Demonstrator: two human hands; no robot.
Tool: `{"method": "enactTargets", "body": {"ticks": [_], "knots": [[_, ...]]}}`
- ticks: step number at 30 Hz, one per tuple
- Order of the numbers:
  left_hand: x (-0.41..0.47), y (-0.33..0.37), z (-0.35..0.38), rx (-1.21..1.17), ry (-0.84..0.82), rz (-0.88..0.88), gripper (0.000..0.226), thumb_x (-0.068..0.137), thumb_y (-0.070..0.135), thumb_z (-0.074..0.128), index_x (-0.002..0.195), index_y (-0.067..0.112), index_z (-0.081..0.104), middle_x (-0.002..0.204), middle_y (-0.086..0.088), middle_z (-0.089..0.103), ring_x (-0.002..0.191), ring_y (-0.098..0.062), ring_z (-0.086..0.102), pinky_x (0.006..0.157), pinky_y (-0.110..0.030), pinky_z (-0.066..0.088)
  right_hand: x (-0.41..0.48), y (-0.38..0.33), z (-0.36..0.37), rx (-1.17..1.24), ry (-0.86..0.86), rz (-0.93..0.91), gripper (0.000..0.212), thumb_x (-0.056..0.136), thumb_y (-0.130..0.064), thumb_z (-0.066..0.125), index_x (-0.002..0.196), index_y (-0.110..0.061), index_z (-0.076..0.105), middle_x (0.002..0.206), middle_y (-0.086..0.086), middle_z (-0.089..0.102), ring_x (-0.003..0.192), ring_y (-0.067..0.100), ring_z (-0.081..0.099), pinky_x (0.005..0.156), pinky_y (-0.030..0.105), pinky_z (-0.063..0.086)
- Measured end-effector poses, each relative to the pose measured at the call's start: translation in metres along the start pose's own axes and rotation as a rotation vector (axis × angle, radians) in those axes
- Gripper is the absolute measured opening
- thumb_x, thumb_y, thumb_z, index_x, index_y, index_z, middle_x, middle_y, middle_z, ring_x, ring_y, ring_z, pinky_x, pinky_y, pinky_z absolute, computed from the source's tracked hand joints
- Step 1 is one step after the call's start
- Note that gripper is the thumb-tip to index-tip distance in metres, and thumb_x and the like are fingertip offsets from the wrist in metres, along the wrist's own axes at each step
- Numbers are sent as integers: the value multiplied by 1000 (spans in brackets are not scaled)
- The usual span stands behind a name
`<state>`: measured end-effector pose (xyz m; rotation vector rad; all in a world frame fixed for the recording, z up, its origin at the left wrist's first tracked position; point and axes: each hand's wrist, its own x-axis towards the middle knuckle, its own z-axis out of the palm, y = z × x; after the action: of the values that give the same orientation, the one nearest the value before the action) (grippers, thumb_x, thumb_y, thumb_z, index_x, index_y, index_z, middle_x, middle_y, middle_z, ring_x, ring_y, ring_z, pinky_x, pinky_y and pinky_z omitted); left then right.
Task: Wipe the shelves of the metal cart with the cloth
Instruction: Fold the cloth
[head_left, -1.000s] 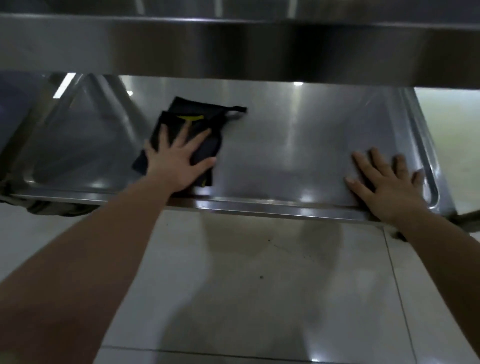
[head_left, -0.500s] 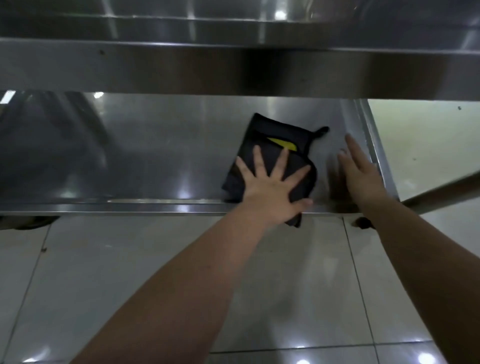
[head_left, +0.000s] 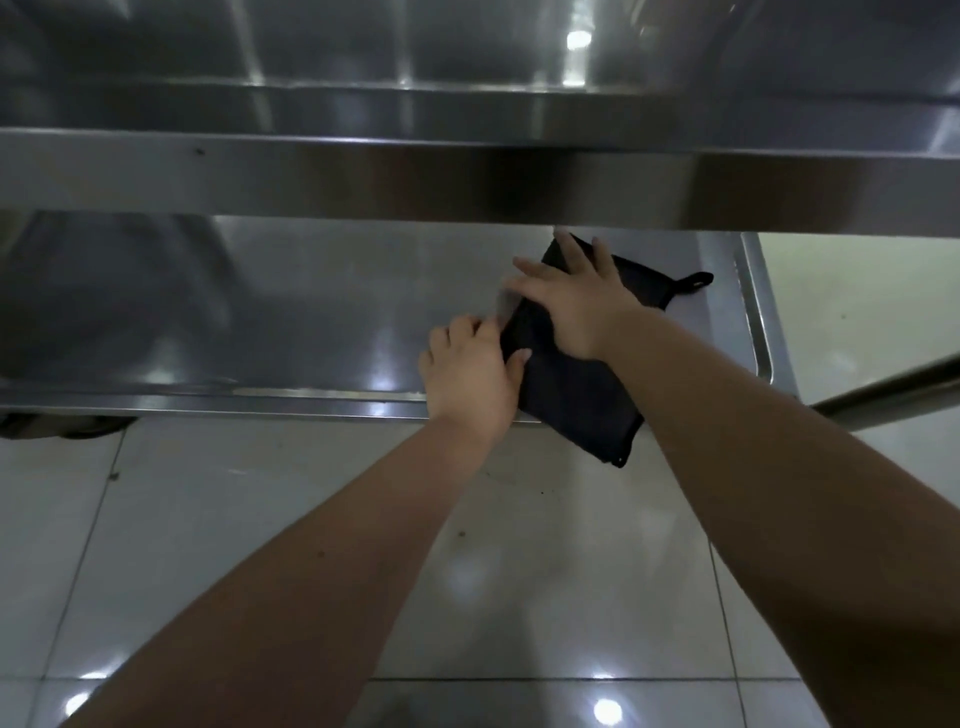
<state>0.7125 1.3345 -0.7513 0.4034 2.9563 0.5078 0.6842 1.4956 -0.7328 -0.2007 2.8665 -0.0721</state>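
Here's the black cloth (head_left: 576, 400) at the right end of the lower shelf (head_left: 291, 312). It is folded into a thick rectangle, matte and soft-looking, and lies on a slant. Its near corner droops over the shelf's front lip, above the floor. At its far right corner a small hanging loop (head_left: 695, 281) pokes out toward the shelf's raised side rim.

The right hand (head_left: 576, 306) lies palm down on the far half of the cloth, fingers straight and spread. The left hand (head_left: 470, 374) is at the cloth's left edge with its fingers curled in and its thumb across the fabric, pinching that edge. Blur smears the fingertips there, so the grip underneath is hard to read. The two hands are close together.

The shelf is brushed stainless steel, a shallow tray with a rounded corner and a rolled front lip, and it throws back soft streaks of light. The upper shelf (head_left: 363, 176) crosses the view above it as a flat steel band with the same dull shine.

The floor tiles (head_left: 519, 571) below are pale and glossy, with thin grout lines and a few dark specks. A round metal bar (head_left: 883, 389) slants in at the right.
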Motion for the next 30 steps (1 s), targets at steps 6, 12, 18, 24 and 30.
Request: {"method": "enactTargets", "body": {"ticks": [6,12,18,24,30], "knots": [[-3,14,4,-191,-12,-96,39,96,40,57,125,14,55,123,-9,51,115,-29,45,97,-40,39,2,6,-5,-207,114,22,48,88,-11,53,135,-19,47,140,10,46,137,39,27,118,54,10],[-8,4,-11,-229,16,21,27,95,34,60,116,16,62,116,-7,55,111,-28,46,92,-38,37,-33,9,-15,-168,269,79,20,86,-9,58,106,-7,59,119,14,55,112,38,45,95,44,31],[-47,-54,-60,-124,35,218,19,96,21,56,110,8,62,106,-12,59,103,-33,52,86,-38,30,-81,-44,-27,-51,459,-158,21,68,3,75,87,0,69,86,19,66,83,38,64,86,45,49],[-65,-119,-147,128,57,302,20,93,15,58,110,5,64,102,-18,61,97,-38,57,90,-44,37,-84,-146,-61,258,289,-109,23,75,9,67,97,3,66,96,22,63,87,42,59,70,40,45],[-141,-171,-301,426,61,386,29,70,6,64,98,11,69,88,-9,64,79,-31,64,81,-39,51,-92,-265,-166,424,99,-46,16,88,-6,59,105,-9,61,107,11,58,101,32,51,74,31,31]]}}
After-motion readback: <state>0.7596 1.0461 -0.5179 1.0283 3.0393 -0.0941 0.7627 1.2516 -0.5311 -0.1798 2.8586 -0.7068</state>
